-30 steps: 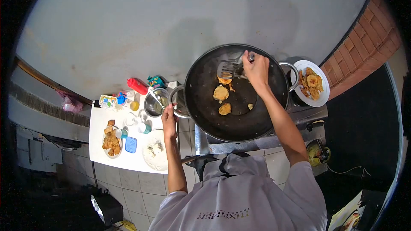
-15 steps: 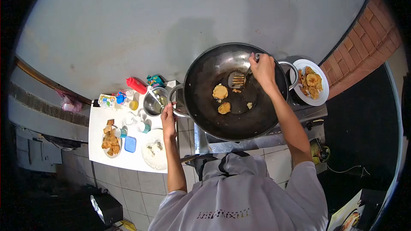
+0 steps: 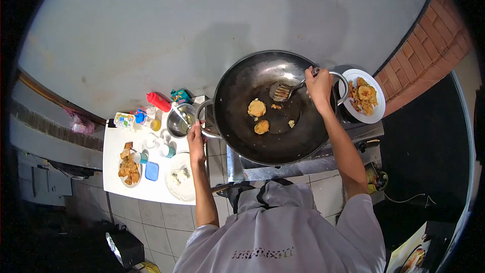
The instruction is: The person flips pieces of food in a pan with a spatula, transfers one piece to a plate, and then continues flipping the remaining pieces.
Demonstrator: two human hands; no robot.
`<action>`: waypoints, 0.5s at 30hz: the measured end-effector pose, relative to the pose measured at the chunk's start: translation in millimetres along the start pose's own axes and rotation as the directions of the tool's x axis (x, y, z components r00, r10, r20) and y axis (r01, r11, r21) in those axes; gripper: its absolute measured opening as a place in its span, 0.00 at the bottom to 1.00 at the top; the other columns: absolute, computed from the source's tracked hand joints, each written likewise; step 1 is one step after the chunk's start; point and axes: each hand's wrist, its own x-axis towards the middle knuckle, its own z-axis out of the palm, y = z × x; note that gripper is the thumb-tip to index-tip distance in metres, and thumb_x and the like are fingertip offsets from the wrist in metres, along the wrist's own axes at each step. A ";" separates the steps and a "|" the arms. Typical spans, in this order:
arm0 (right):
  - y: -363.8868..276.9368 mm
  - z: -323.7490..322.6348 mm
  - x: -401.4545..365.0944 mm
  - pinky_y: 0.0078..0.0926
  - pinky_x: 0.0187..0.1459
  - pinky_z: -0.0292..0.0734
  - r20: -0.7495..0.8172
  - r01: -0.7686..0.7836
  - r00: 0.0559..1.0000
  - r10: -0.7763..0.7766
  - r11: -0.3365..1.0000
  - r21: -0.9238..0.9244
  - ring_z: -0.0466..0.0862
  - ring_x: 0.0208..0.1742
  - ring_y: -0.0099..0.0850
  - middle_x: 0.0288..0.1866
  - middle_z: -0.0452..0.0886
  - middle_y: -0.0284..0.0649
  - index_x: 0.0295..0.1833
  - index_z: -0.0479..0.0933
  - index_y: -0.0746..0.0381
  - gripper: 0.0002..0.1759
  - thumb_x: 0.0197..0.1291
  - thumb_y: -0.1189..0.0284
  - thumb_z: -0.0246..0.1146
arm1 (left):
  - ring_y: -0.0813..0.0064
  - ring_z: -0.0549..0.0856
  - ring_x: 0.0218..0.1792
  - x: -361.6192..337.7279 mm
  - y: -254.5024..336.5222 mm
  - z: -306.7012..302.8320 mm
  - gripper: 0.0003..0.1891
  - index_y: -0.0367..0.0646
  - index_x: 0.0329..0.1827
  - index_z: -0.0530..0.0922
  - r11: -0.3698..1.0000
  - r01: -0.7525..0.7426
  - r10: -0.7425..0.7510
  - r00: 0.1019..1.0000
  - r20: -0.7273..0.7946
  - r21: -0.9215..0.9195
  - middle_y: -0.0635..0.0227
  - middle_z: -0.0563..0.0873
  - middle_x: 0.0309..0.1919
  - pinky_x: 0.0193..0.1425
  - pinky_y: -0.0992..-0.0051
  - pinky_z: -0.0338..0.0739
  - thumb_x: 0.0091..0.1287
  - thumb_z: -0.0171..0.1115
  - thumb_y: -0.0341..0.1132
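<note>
A large dark wok (image 3: 275, 151) sits on the stove with two round golden fried patties, one patty (image 3: 256, 107) above the other patty (image 3: 261, 127), plus small crumbs. My right hand (image 3: 319, 90) is closed around the handle of a slotted metal spatula (image 3: 281, 91), whose head is in the wok, up and right of the patties. At the wok's left side, my left hand (image 3: 196, 144) is closed on the loop handle (image 3: 200, 112). Close to that hand stands a steel bowl (image 3: 174, 124) with a utensil in it.
A white plate of fried food (image 3: 371, 114) stands right of the wok. On the white table (image 3: 113, 144) at left are a plate of fried pieces (image 3: 130, 169), a red bottle (image 3: 159, 101), a blue lid (image 3: 151, 171), cups and a wide plate of white flour-like powder (image 3: 177, 189).
My right hand has moved slightly right and down with the spatula, and its handle now shows more. My left hand stays at the wok handle. The whole view has shifted slightly.
</note>
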 end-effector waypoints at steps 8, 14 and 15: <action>2.0 -4.0 -7.9 0.41 0.26 0.73 0.034 -0.065 0.997 0.064 0.997 0.032 0.79 0.20 0.52 0.13 0.72 0.58 0.17 0.73 0.75 0.21 0.55 0.68 0.58 | 0.92 0.67 0.23 0.0 -2.7 -1.3 0.18 0.48 0.46 0.78 1.000 -0.007 0.007 1.000 -0.001 0.027 0.78 0.77 0.25 0.29 0.87 0.60 0.69 0.50 0.52; 6.3 -2.9 -9.0 0.38 0.24 0.73 -0.003 -0.032 0.999 0.032 0.999 0.002 0.79 0.16 0.47 0.11 0.73 0.54 0.18 0.73 0.75 0.21 0.56 0.69 0.58 | 0.91 0.67 0.24 -3.8 4.1 1.6 0.18 0.49 0.45 0.79 0.999 0.022 -0.022 1.000 -0.009 0.044 0.79 0.77 0.26 0.31 0.87 0.61 0.69 0.50 0.52; 2.6 -3.7 -8.6 0.38 0.23 0.73 -0.014 0.029 0.999 -0.030 0.998 -0.048 0.79 0.15 0.45 0.11 0.73 0.52 0.18 0.73 0.74 0.21 0.57 0.69 0.58 | 0.91 0.67 0.24 -3.5 4.0 1.6 0.18 0.49 0.45 0.79 0.999 0.021 -0.021 1.000 -0.004 0.035 0.79 0.77 0.26 0.31 0.87 0.61 0.69 0.50 0.52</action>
